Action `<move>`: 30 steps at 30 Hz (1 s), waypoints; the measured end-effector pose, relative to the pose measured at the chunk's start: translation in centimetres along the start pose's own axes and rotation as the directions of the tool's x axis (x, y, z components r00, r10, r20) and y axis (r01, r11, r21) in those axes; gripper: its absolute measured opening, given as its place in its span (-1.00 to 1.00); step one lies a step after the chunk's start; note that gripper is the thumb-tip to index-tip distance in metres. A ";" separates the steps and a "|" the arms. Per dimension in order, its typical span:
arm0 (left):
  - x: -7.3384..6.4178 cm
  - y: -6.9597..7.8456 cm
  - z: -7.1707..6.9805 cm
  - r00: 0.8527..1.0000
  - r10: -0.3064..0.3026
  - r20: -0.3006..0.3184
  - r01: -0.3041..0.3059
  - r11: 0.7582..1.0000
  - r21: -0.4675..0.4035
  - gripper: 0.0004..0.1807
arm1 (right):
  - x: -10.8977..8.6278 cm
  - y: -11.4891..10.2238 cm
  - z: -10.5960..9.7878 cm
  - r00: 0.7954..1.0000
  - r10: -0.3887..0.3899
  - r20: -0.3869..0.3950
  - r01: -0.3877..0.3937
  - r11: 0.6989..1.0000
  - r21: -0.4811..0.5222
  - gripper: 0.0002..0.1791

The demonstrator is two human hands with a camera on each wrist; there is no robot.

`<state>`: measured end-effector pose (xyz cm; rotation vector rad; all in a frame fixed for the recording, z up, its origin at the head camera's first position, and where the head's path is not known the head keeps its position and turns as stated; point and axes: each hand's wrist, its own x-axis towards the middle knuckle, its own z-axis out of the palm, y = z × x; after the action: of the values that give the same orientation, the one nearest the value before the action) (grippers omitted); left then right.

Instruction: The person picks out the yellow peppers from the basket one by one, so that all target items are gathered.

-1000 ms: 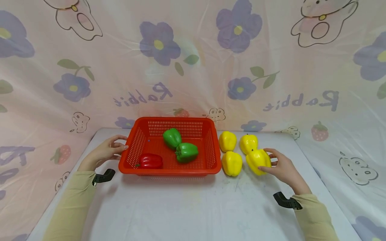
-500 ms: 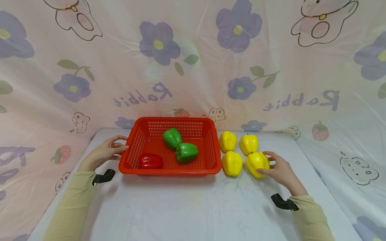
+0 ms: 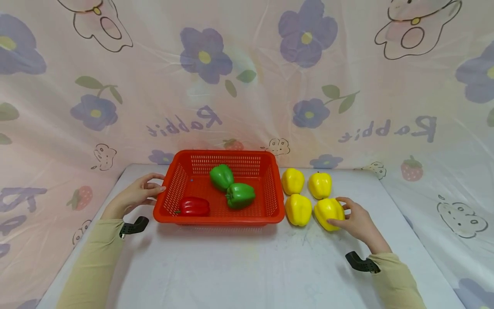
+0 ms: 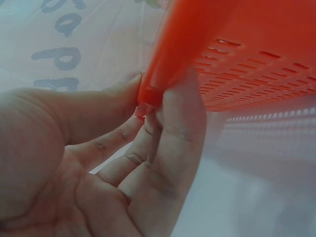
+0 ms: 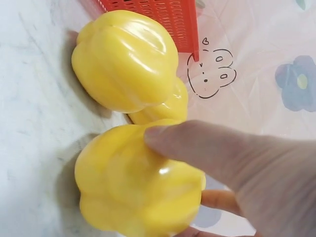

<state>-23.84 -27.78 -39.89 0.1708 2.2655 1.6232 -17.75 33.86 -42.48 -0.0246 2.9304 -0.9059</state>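
Observation:
My left hand [image 3: 135, 195] pinches the left rim of a red plastic basket [image 3: 227, 220]; the left wrist view shows the thumb on the rim's outside and fingers [image 4: 180, 133] curled beneath it. Inside the basket lie a red bell pepper [image 3: 194, 207] and two green bell peppers, one farther back [image 3: 221, 177], one nearer [image 3: 240, 195]. To the right of the basket, my right hand [image 3: 359, 221] holds a yellow bell pepper [image 3: 328, 213] between thumb and fingers, at the table surface. Its fingers on the far side are mostly hidden in the right wrist view.
Three other yellow bell peppers stand close together beside the basket: one at back left [image 3: 293, 181], one at back right [image 3: 320, 185], one at front left [image 3: 298, 210]. A patterned curtain [image 3: 254, 107] hangs behind the white table [image 3: 231, 270].
My right hand has brought the yellow bell pepper down and slightly toward me, in front of the back right pepper. The left hand and the basket have stayed in place.

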 end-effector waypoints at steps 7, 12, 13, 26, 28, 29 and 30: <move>-0.2 0.2 -0.1 1.000 0.011 0.008 -0.011 1.000 -0.004 -0.39 | 0.0 0.1 0.5 0.999 -0.015 -0.048 0.014 1.000 -0.017 -0.01; -0.3 0.2 0.0 1.000 0.011 0.013 -0.011 1.000 0.000 -0.39 | -0.1 0.2 1.2 0.997 -0.022 -0.077 0.019 0.999 -0.031 0.01; -0.3 0.1 0.0 1.000 0.010 0.013 -0.010 1.000 -0.001 -0.39 | -0.1 0.1 1.3 0.997 -0.020 -0.079 0.018 0.999 -0.033 0.01; -0.1 0.0 0.0 1.000 -0.001 -0.012 0.001 1.000 0.006 -0.38 | -0.1 -0.6 1.0 0.997 -0.012 -0.081 0.012 1.000 -0.002 -0.18; -0.1 0.1 0.0 1.000 -0.003 -0.013 0.003 1.000 0.003 -0.37 | -0.2 -0.5 0.9 0.997 -0.008 -0.072 0.009 1.000 0.008 -0.20; -0.1 0.0 0.0 1.000 -0.004 -0.012 0.004 1.000 0.000 -0.37 | -0.2 -0.5 0.9 0.998 -0.006 -0.066 0.007 1.000 0.015 -0.20; -0.1 0.0 0.0 1.000 0.000 -0.009 0.000 1.000 -0.003 -0.37 | -0.2 -0.5 0.9 0.998 -0.003 -0.060 0.005 1.000 0.023 -0.20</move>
<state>-23.70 -27.79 -39.85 0.1627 2.2698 1.6299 -17.48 32.94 -42.86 -0.0019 2.9757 -0.9575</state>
